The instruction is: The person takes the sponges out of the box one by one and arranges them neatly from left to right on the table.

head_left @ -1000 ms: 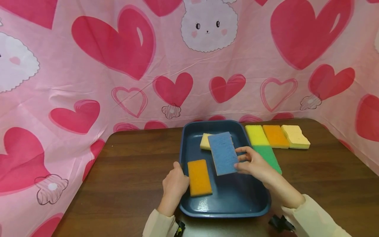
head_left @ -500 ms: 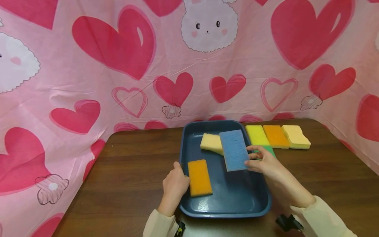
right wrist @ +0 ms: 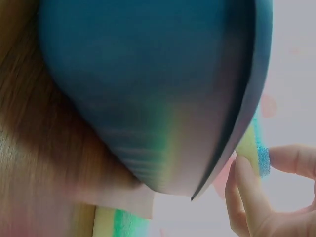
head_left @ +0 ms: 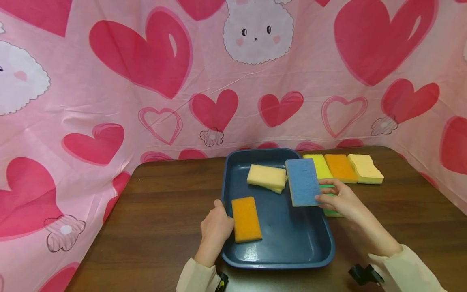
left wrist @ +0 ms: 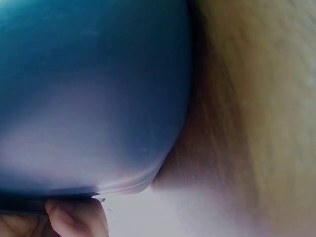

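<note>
My right hand (head_left: 339,198) pinches a blue-topped sponge (head_left: 303,182) by its right edge, above the right rim of the dark blue tray (head_left: 277,261). In the right wrist view the blue and yellow layers of that sponge (right wrist: 256,153) show between thumb and fingers. With my left hand (head_left: 217,223) I grip the tray's left rim; curled fingers (left wrist: 81,217) show at the rim in the left wrist view. Inside the tray lie an orange sponge (head_left: 246,220) near the left side and pale yellow sponges (head_left: 266,176), overlapping, farther back.
Right of the tray, a yellow-green sponge (head_left: 318,164), an orange sponge (head_left: 341,168) and a pale wavy-edged sponge (head_left: 365,168) lie in a row on the wooden table (head_left: 164,227). A green sponge (head_left: 332,213) is partly hidden behind my right hand. A heart-patterned cloth (head_left: 164,81) hangs behind.
My right hand has carried the blue sponge rightward, from over the tray's middle to its right rim, uncovering the pale yellow sponges. My left hand and the tray stay put.
</note>
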Demonstrator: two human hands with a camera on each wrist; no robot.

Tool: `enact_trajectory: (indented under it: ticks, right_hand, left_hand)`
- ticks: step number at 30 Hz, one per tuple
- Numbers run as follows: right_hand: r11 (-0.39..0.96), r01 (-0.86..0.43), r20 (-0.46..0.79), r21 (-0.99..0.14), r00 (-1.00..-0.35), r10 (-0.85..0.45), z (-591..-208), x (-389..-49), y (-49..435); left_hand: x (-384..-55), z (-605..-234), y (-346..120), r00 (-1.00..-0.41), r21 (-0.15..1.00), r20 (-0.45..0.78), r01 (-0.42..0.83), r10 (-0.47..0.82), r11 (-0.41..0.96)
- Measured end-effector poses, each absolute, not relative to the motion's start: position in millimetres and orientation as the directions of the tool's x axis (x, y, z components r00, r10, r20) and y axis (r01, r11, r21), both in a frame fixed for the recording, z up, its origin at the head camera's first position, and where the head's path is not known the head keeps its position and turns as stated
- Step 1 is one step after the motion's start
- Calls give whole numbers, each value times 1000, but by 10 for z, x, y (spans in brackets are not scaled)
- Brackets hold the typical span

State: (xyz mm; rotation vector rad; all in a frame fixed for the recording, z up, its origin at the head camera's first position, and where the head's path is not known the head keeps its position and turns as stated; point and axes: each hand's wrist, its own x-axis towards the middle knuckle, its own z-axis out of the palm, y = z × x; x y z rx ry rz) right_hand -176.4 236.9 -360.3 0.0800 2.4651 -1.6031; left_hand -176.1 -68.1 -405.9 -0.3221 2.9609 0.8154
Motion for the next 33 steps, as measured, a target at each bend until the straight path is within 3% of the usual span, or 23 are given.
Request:
enact_trajectory:
  ticks: [14,33]
  right_hand:
    - [411,105,-132,-906,-991,-37,-3646,-1748,2643]
    - [487,161,-142,-858,-987,76,-3687,-1641,3196]
  left_hand:
    - [-1771,-4053,-670,-976,508,-119,-217,-181,834]
    - [-1776,-4049,-651,-977,498,-119,-213,-177,841]
